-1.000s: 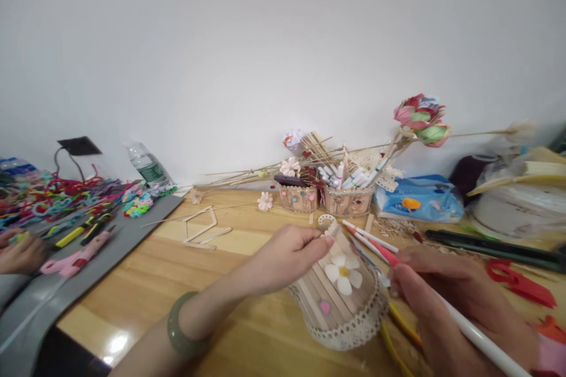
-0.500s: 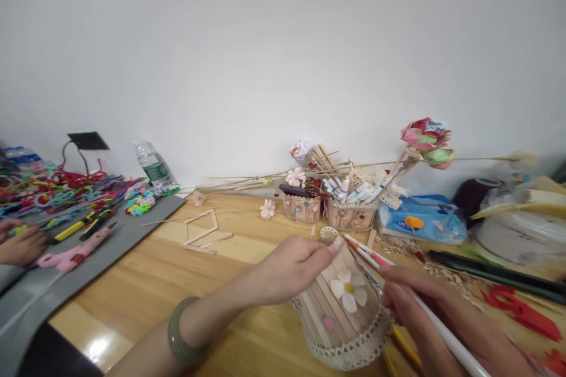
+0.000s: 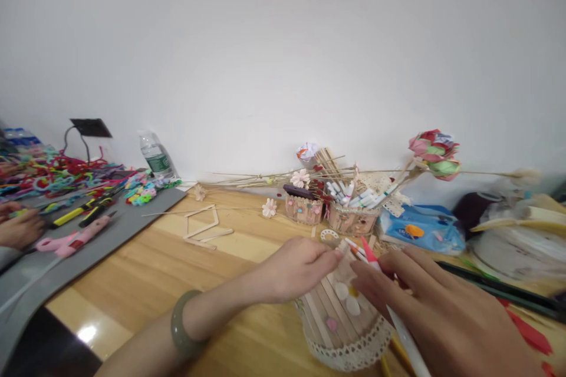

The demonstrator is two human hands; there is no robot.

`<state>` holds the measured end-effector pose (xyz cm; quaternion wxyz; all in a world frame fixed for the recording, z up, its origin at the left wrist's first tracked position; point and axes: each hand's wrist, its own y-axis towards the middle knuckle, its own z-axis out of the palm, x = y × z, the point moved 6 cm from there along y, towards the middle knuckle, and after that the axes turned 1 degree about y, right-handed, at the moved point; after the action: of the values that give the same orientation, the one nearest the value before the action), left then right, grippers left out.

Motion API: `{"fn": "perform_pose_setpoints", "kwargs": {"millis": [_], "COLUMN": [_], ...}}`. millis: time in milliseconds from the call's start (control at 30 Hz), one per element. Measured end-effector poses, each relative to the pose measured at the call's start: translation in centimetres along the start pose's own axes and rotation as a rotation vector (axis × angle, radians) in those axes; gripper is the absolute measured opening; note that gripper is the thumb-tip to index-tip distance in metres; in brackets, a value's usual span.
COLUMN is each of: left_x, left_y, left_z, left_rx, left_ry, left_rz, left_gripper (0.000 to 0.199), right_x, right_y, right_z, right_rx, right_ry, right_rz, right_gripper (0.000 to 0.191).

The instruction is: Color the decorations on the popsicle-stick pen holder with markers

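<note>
Left hand (image 3: 303, 268): grip closed on the narrow far end of the stick panel (image 3: 316, 312), fingers curled over, so that end is mostly covered. Panel sits at the near middle of the table (image 3: 145, 283), tilted, wide lace-trimmed end toward near; can't tell if it rests on the wood. Right hand (image 3: 446, 312): grip narrow, holding the white marker (image 3: 404, 336), pink-red end up and far; middle of marker hidden by fingers, lower end runs out at the near edge. Right fingers overlap the white flower (image 3: 352, 305) on the panel, right part of it hidden; can't tell if they touch. Pink heart-like bit (image 3: 331, 324) visible, soft. Orange-tipped pens (image 3: 357, 251) just beyond, partly blocked. Yellow item (image 3: 398, 356) under the right hand, mostly covered, unclear what. Red strip (image 3: 530, 330) at right, partly behind the hand. Far left, another person's hand (image 3: 22, 227) cut off by the edge, blurry.
</note>
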<state>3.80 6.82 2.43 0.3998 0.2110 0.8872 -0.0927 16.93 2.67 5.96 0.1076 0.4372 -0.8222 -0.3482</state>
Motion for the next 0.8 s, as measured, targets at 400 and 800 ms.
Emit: {"fn": "perform_pose_setpoints", "kwargs": {"millis": [400, 800], "left_x": [0.0, 2.1], "left_y": [-0.2, 0.3], "left_z": [-0.1, 0.2], "left_rx": [0.024, 0.180], "left_ry": [-0.071, -0.419], "left_rz": [0.010, -0.135], "left_gripper": [0.039, 0.034], "right_x": [-1.6, -4.4], "right_y": [1.0, -2.9], "right_z": [-2.6, 2.3], "right_rx": [-0.181, -0.274], "right_ry": [-0.177, 0.898], "right_rz": [0.069, 0.950], "right_gripper": [0.019, 0.021]}}
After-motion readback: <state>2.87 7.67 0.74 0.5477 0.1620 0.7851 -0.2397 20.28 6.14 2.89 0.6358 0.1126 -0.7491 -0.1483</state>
